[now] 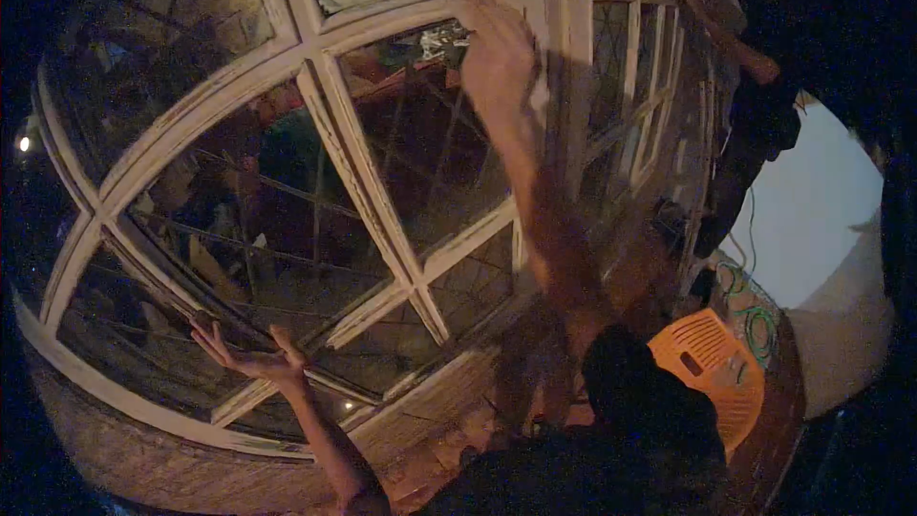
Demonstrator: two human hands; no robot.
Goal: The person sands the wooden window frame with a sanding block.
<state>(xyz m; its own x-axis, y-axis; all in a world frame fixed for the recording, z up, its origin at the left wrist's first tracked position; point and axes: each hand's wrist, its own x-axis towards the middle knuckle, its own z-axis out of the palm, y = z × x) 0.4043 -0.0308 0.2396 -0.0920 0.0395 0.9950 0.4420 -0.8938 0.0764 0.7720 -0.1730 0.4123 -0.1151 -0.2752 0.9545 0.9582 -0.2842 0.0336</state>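
Note:
A large window frame (368, 191) with worn pale paint and several panes fills the left and middle of the view. My left hand (253, 358) is raised palm up, fingers spread, by the lower bars, and nothing shows in it. Higher up, my right hand (499, 57) rests against the upper right corner of a middle pane. Its fingers are bent and pressed together at the wooden bar; what they hold, if anything, is hidden. Close to them, a shiny glint (444, 41) shows at the glass.
A co-worker (764, 57) in dark clothes stands at the upper right, one arm reaching to neighbouring panes (630, 48). An orange plastic chair (712, 373) is at the lower right, with a coiled green cable (759, 330) behind it. Dark metal grilles cross behind the panes.

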